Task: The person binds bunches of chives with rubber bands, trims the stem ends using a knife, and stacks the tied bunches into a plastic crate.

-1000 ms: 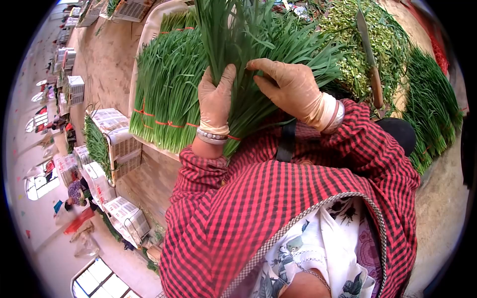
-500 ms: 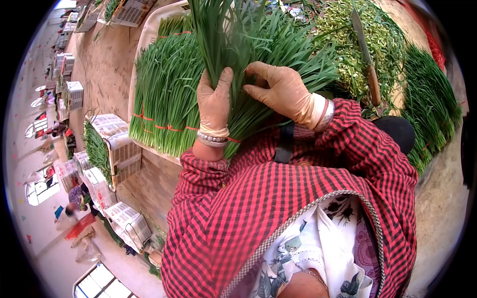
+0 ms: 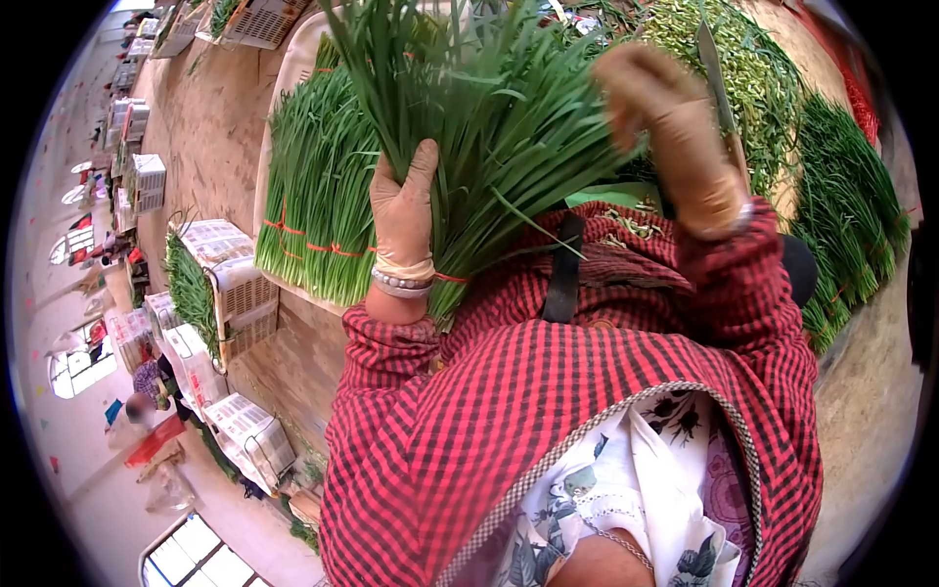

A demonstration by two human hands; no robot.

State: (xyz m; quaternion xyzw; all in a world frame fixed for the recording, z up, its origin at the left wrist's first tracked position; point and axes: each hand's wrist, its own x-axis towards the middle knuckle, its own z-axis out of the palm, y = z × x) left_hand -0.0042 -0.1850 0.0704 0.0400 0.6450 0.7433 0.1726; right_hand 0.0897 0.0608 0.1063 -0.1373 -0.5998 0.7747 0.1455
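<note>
My gloved left hand (image 3: 403, 217) is closed around part of a large bundle of garlic chives (image 3: 489, 117); its thumb lies along the leaves. The leaves fan upward and to the right. My gloved right hand (image 3: 675, 137) is raised to the right of the bundle, apart from my left hand, near the knife (image 3: 717, 78). Motion smears its fingers, so whether they hold anything cannot be made out. Left of my left hand, bunches of chives tied with red bands (image 3: 318, 196) stand packed in a pale crate (image 3: 262, 186).
Chopped pale-green trimmings (image 3: 675, 29) lie at the upper right, with the knife on them. More dark green chives (image 3: 846, 196) are piled at the far right. White crates (image 3: 249, 440) line the floor to the left, and a person (image 3: 147, 382) is beyond them.
My right hand has left the leaves and swung up and to the right. My left hand has shifted slightly left with the chives, whose leaves now spread wider.
</note>
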